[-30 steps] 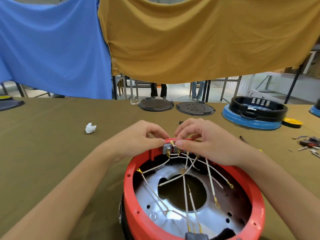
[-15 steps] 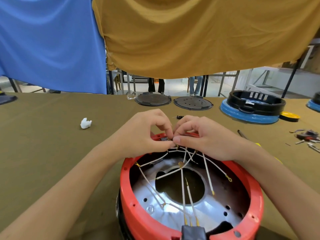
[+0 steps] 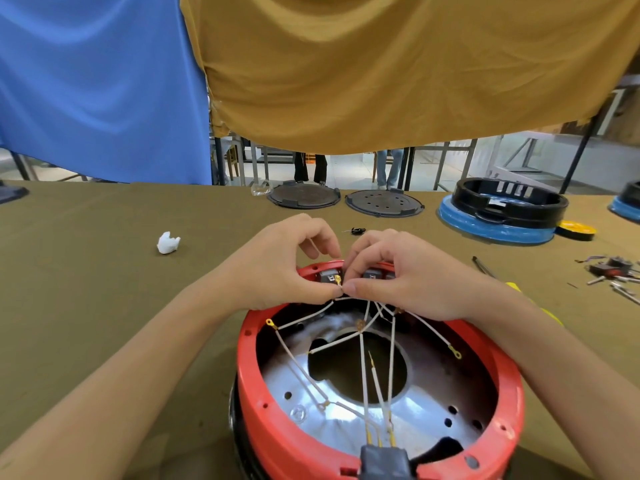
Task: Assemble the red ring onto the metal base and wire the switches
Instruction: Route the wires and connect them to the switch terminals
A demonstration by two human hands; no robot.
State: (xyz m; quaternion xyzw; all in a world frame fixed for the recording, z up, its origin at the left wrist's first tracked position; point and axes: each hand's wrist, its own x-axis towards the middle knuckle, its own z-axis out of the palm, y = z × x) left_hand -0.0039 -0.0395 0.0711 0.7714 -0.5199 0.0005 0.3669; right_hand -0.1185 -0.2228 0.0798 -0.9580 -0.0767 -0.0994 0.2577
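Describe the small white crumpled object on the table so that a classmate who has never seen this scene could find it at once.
Start from the olive-green table and the red ring near its front edge, where both hands work. Look left of the left hand, out on bare cloth. The white crumpled lump lies there alone, the only white thing on that side; the dark round lids sit farther back.

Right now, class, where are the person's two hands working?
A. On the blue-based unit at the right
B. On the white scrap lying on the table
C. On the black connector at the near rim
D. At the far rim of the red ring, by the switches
D: the left hand and right hand meet fingertip to fingertip at the far edge of the red ring, pinching a white wire end beside the grey switches.
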